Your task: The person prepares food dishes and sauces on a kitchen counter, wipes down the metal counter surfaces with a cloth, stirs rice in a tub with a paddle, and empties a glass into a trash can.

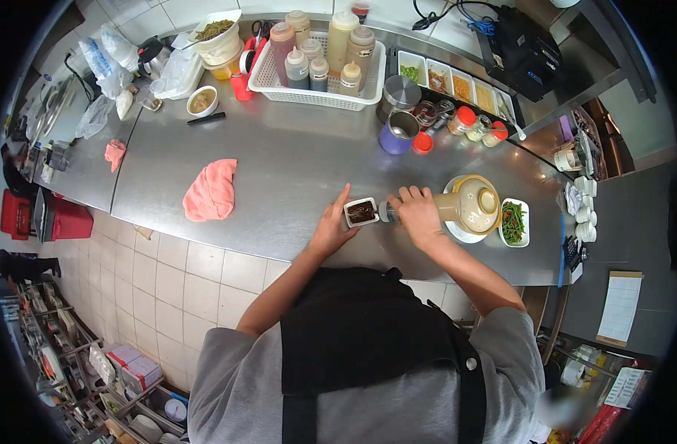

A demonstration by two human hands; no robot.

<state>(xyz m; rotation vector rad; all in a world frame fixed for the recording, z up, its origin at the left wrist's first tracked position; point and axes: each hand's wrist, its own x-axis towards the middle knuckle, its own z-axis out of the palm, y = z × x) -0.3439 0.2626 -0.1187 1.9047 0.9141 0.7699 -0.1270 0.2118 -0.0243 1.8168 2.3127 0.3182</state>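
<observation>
My left hand [332,228] holds a small white rectangular dish [349,221] by its side, with dark brown sauce [363,212] in it. My right hand [420,214] is closed around a squeeze bottle [386,212]; its greyish end points at the dish's right edge, and the fingers hide most of it. Just right of that hand, a lidded yellow clay pot [477,206] with a stub handle sits on a white plate [462,234]. Farther right stands a white dish [525,235] of green beans with red bits [512,222].
A white basket [279,93] of sauce bottles stands at the back, near a purple cup [399,135] and red-lidded jars [462,120]. Topping trays [439,77] line the back right. Pink cloths [211,191] and a small bowl [202,102] lie to the left.
</observation>
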